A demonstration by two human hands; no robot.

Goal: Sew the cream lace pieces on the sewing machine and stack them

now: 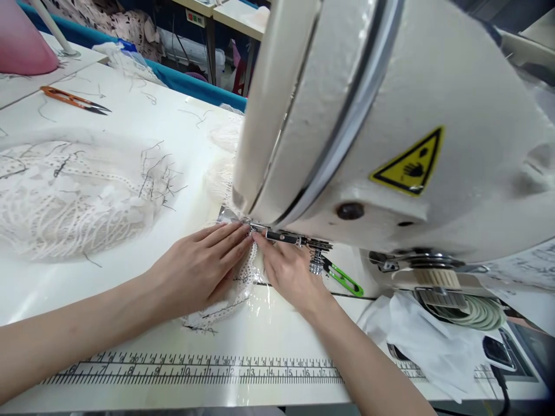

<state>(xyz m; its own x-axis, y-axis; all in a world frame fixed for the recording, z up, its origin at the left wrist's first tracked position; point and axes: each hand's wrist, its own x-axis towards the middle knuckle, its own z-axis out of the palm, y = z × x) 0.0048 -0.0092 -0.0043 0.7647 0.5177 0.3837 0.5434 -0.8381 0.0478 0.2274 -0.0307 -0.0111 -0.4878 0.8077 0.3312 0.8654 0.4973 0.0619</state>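
Observation:
A strip of white lace fabric (225,306) with dark stitching lies under the head of a white sewing machine (381,115). My left hand (199,266) rests flat on this lace, fingers stretched out side by side, their tips at the presser foot. From the right, my right hand (292,274) reaches in beneath the machine head. Its fingertips are closed on the lace edge beside the needle area, and the other fingers are partly hidden behind metal parts. Green thread snips (344,277) lie just right of that hand.
A lace bundle (87,196) with loose dark threads lies at left, below orange thread snips (73,99). A printed ruler (195,370) runs along the table's front. At right are white cloth (416,335) and a phone-like device (498,352). A pink object (26,43) stands at upper left.

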